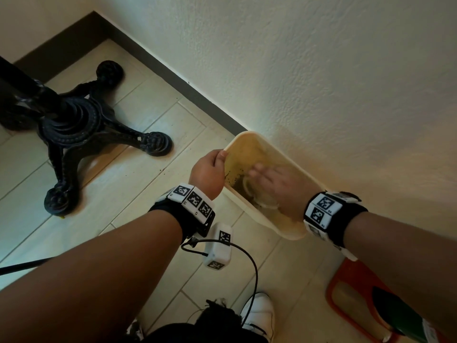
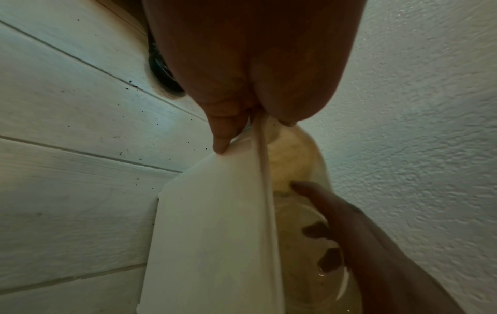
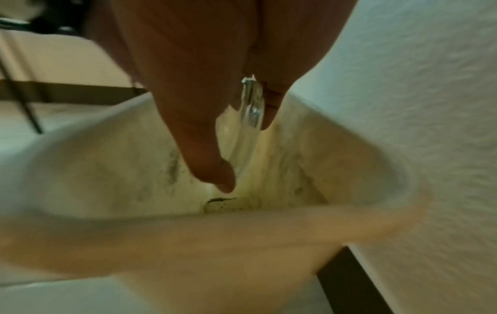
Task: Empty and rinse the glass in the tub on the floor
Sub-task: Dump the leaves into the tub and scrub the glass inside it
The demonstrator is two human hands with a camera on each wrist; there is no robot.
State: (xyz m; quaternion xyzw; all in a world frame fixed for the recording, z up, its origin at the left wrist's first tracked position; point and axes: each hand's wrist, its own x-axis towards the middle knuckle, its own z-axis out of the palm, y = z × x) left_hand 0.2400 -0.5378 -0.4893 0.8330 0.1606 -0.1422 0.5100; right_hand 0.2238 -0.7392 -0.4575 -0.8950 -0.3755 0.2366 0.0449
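Observation:
A cream plastic tub stands on the tiled floor against the wall, holding murky yellowish water with dark specks. My left hand pinches the tub's left rim between thumb and fingers. My right hand reaches down into the tub and grips a clear glass lying low in the water. In the right wrist view the thumb and a finger clamp the glass wall. In the left wrist view some fingers show through the glass, inside it. The rest of the glass is hidden by the hand and water.
A black cast-iron table base stands on the tiles to the left. A dark skirting runs along the textured wall. An orange stool with a green bottle sits at the lower right. My white shoe and a cable are near.

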